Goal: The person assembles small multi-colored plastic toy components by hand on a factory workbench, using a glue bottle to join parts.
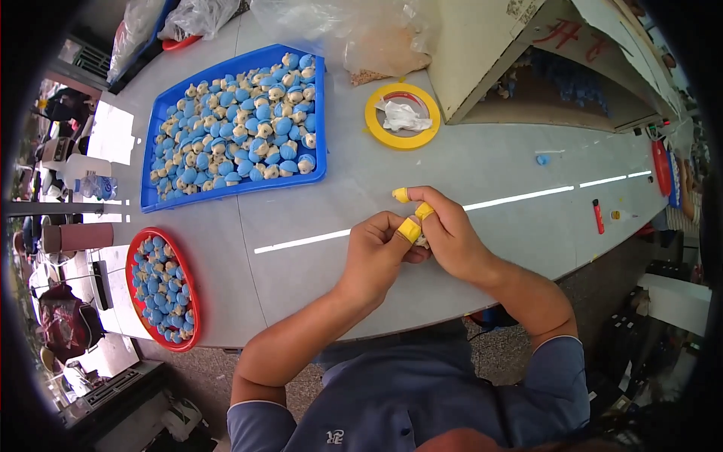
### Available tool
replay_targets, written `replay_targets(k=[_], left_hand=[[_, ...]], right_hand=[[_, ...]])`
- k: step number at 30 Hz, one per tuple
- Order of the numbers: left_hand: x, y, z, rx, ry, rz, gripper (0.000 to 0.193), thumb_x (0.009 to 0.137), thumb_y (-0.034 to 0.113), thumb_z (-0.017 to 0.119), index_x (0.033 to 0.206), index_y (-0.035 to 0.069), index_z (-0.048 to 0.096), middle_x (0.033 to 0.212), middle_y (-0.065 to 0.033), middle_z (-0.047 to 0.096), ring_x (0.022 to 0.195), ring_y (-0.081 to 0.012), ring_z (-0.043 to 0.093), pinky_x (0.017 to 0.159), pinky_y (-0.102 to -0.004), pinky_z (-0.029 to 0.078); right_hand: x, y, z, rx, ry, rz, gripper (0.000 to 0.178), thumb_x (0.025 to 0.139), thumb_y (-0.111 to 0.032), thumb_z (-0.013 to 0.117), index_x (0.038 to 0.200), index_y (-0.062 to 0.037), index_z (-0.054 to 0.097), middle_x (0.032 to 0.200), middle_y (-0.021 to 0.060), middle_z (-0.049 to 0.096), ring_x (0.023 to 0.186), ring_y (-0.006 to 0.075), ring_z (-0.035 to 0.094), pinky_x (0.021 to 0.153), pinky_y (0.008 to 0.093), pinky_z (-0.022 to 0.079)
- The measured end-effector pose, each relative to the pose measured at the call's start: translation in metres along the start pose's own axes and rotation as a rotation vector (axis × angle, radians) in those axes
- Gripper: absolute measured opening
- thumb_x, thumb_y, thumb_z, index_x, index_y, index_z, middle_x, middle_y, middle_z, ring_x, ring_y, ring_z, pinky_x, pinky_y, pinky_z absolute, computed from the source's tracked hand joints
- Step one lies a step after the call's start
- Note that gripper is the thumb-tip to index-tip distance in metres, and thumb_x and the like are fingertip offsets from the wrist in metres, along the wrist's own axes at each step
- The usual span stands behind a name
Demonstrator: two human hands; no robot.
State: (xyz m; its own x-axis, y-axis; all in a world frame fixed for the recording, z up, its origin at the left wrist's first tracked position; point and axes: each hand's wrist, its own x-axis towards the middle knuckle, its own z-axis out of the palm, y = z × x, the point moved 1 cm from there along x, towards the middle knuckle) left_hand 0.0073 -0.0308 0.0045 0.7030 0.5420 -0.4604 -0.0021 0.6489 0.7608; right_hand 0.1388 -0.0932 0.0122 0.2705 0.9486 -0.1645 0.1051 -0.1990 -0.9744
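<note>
Above the middle of the grey table, my left hand [376,248] and my right hand [450,235] meet with fingers pressed together. Between them is a small cream-coloured piece [422,242], mostly hidden by the fingers. Yellow tape wraps the left thumb, the right thumb and the right index finger, which points out to the left. A blue tray [325,151] at the back left holds many small cream figures with blue caps [233,124]. More such figures [160,290] fill a red oval basin [197,331] at the table's near left edge.
A yellow roll of tape [380,135] with crumpled white material inside lies beyond my hands. A cardboard box [471,68] stands open at the back right, near clear plastic bags [331,30]. To the right lie a red tube [598,217], a small bottle [622,215] and a blue scrap [542,160].
</note>
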Motion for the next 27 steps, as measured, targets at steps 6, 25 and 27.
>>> replay_targets(k=[6,25,27], left_hand=[[0.002,0.001,0.002,0.015,0.009,0.007,0.016,0.095,0.013,0.056,0.092,-0.002,0.059,0.082,-0.0103,0.067,0.073,-0.0154,0.067,0.068,-0.0264,0.056],[-0.001,0.011,-0.01,0.621,0.018,0.964,0.033,0.073,-0.002,0.076,0.1,0.001,0.058,0.098,-0.0146,0.064,0.083,-0.0258,0.067,0.072,-0.0307,0.055],[-0.001,0.01,-0.01,0.586,0.003,0.959,0.032,0.073,-0.003,0.075,0.1,0.001,0.058,0.099,-0.0152,0.064,0.083,-0.0264,0.067,0.072,-0.0311,0.055]], right_hand=[[0.0,0.002,-0.001,-0.007,0.016,-0.033,0.028,0.093,-0.002,0.036,0.116,0.0042,0.051,0.084,0.0134,0.059,0.072,0.0157,0.054,0.066,0.03,0.046],[-0.012,0.006,0.001,0.255,-0.05,-0.406,0.023,0.095,-0.007,0.053,0.114,-0.0002,0.041,0.094,0.0037,0.047,0.082,0.0066,0.049,0.072,0.0212,0.043],[-0.01,0.006,0.0,0.18,-0.022,-0.483,0.019,0.095,-0.005,0.052,0.11,-0.001,0.041,0.093,0.0054,0.045,0.079,0.0079,0.048,0.072,0.0217,0.042]])
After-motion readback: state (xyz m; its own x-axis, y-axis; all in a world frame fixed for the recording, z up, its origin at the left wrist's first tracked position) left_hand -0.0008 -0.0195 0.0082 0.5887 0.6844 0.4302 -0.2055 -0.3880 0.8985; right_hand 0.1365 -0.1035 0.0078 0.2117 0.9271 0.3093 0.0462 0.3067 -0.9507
